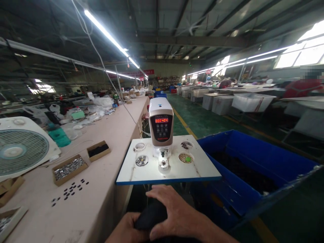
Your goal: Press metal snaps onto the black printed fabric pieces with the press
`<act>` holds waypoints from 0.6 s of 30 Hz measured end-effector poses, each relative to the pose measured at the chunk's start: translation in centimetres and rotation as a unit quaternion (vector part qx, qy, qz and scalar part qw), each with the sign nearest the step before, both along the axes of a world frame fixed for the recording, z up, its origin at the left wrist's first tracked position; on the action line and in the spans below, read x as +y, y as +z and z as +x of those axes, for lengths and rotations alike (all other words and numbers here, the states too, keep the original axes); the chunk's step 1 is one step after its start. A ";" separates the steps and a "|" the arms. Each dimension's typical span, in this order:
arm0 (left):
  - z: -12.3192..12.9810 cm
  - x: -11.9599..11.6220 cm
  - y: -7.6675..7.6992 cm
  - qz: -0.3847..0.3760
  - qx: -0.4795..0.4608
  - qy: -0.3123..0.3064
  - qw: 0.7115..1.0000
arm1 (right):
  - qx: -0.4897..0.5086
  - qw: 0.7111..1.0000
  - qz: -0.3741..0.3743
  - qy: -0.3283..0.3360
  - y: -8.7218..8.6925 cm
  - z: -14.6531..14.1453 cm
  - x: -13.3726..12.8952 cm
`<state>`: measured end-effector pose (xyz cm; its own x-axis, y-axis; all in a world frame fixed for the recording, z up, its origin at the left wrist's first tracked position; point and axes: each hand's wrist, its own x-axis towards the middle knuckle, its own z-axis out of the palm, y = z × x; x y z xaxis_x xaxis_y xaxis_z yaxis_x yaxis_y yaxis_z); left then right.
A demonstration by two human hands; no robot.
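Note:
A dark piece that looks like black fabric is bunched between my hands at the bottom of the head view. My left hand is closed on its lower left side. Curved over its right side is my right hand, thumb against the dark piece and fingers reaching over the top. Just beyond them stands a fastener press with a red digital display, set in a white board with a blue edge. Round wells in the board hold small parts, including gold-coloured fasteners with a green piece.
To the left, a long table bears a fan, a box of metal parts, a box of black pieces and several loose black discs. A blue bin stands at right. Far right is a person in red.

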<state>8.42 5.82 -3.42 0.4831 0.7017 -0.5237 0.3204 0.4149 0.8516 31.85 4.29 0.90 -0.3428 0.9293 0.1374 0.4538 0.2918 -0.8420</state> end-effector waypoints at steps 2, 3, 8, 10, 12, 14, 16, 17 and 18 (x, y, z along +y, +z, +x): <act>1.4 2.3 0.7 0.045 -0.033 -0.059 0.997 | -0.042 0.999 -0.015 0.021 -0.1 0.1 -0.6; 2.1 3.3 1.2 0.058 -0.040 -0.087 0.994 | -0.044 0.998 -0.039 0.017 -0.2 0.3 -0.5; 4.6 6.4 3.0 0.111 -0.004 -0.148 0.983 | 0.011 0.991 -0.121 -0.049 -0.9 2.6 1.3; 5.4 7.1 3.3 0.111 -0.008 -0.165 0.980 | 0.029 0.988 -0.134 -0.067 -1.1 3.3 2.0; 6.1 7.7 3.4 0.101 -0.017 -0.180 0.978 | 0.063 0.983 -0.153 -0.080 -1.4 3.9 2.7; 6.7 8.3 3.6 0.080 -0.022 -0.182 0.980 | 0.105 0.973 -0.183 -0.095 -1.7 4.3 3.4; 7.3 9.1 3.7 0.060 -0.030 -0.172 0.983 | 0.143 0.962 -0.213 -0.098 -1.9 4.6 4.1; 7.5 9.5 3.7 0.053 -0.036 -0.166 0.984 | 0.153 0.958 -0.222 -0.093 -2.0 4.8 4.4; 7.8 9.9 3.6 0.049 -0.039 -0.160 0.985 | 0.156 0.958 -0.225 -0.085 -2.1 5.1 4.7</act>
<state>16.22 15.74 0.16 0.7241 0.5521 -0.4134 0.3527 0.2187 0.9098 36.90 9.01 -1.22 -0.1885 0.9571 -0.2203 0.1688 -0.1894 -0.9673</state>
